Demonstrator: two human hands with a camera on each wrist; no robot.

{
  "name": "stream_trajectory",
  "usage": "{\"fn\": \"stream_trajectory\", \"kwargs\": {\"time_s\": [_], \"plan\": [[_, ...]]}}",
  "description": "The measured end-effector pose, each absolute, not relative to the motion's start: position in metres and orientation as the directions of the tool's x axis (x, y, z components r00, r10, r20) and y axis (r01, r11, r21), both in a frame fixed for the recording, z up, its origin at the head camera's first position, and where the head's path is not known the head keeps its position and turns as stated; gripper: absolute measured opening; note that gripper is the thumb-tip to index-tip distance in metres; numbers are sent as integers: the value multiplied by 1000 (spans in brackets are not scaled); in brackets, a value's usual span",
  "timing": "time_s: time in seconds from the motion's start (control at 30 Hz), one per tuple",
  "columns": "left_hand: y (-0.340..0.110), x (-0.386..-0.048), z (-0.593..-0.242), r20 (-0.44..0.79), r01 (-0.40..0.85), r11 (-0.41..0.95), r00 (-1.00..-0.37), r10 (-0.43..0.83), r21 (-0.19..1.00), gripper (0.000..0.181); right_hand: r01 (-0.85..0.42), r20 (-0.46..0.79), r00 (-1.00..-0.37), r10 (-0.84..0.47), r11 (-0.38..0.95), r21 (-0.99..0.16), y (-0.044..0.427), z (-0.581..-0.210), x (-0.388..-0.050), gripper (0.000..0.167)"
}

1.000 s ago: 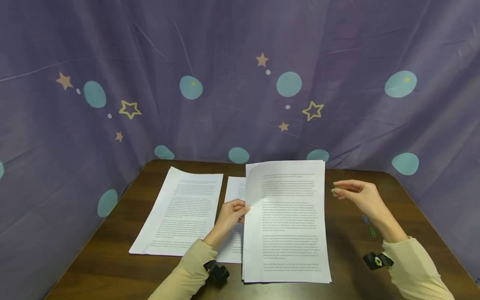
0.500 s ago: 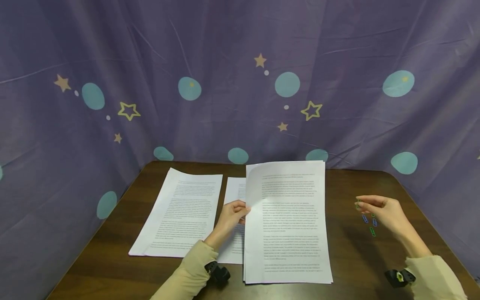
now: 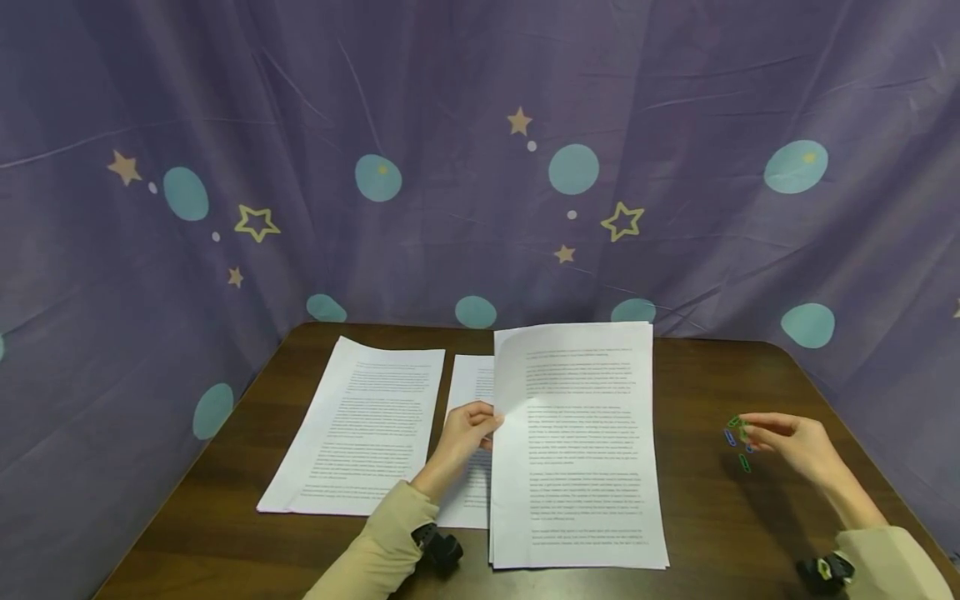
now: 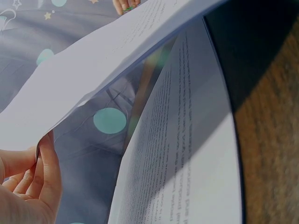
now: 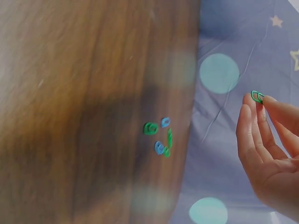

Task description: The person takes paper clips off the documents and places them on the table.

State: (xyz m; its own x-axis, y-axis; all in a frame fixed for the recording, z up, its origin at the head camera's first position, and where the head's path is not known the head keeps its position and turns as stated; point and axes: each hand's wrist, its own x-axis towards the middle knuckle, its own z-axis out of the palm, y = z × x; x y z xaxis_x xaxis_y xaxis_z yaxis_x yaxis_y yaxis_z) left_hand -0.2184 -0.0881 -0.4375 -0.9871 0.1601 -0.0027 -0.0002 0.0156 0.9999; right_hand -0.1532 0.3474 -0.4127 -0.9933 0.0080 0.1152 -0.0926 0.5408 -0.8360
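My left hand (image 3: 467,435) pinches the left edge of a sheaf of printed sheets (image 3: 577,450) between thumb and fingers. In the left wrist view the sheaf is lifted and slightly bent, above another printed page (image 4: 187,140). Off to the right, my right hand (image 3: 798,446) pinches a green paper clip (image 5: 257,96) between thumb and index finger, raised over the table. Below it lie several loose paper clips, among them a blue paper clip (image 3: 730,437) and a green paper clip (image 3: 745,462). My fingers partly cover some of them in the head view.
A second stack of printed sheets (image 3: 375,425) lies at the left of the brown wooden table (image 3: 217,483). Between it and the lifted sheaf, another set of sheets (image 3: 467,500) is partly covered. A purple patterned curtain (image 3: 450,250) hangs behind the table.
My right hand has moved right and toward me, away from the sheaf to above the loose paper clips, with a green clip pinched. The left hand and sheaf have barely moved.
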Motion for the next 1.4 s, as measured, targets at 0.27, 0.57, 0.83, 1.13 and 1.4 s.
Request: {"fn": "stream_trajectory", "kwargs": {"time_s": [0.27,0.57,0.83,1.13,1.4], "plan": [[-88,-219,-439,-2,2,24,-988,155,1000,16,-30,66,-997,43,571,-820,358,-426,-154,38],[-88,-219,-438,-5,-1,23,-987,160,1000,17,4,27,-999,45,571,-821,367,-440,-155,37],[-87,-222,-439,-17,-17,3,-985,174,1000,18,56,-33,-998,50,573,-817,374,-449,-155,32],[-87,-223,-441,-19,-19,-1,-982,186,1000,18,96,-67,-995,73,559,-823,378,-459,-156,29],[-86,-223,-442,-5,0,27,-984,180,1000,17,125,-92,-992,86,592,-796,381,-460,-157,30]]}}
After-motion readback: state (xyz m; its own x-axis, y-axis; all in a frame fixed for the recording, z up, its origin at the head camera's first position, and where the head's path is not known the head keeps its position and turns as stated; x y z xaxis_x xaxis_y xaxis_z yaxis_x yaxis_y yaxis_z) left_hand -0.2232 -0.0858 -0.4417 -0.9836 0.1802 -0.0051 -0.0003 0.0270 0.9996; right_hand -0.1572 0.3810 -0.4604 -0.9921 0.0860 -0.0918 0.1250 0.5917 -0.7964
